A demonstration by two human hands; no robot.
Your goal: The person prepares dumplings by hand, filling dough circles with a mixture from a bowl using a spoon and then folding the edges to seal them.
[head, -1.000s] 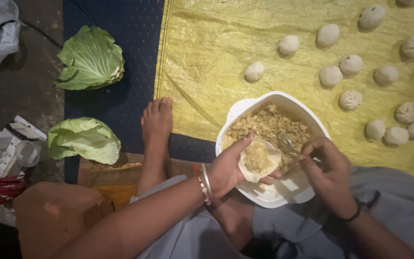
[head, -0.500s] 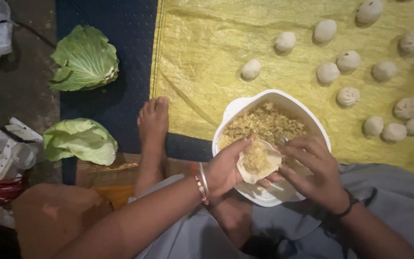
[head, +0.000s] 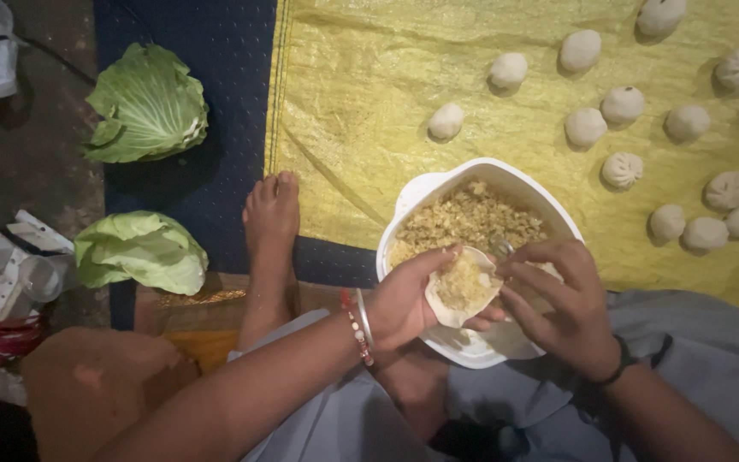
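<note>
Left hand cups a round pale dough wrapper heaped with crumbly tan filling. Right hand presses a small metal spoon at the wrapper's edge. Both over a white plastic bowl of the same filling. Shaped white dumplings lie spread on a yellow woven sheet. Two green cabbage leaves lie left, beside a bare foot.

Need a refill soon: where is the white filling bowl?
In the head view, the white filling bowl sits lower centre-right on the yellow mat's near edge, under both hands.
</note>
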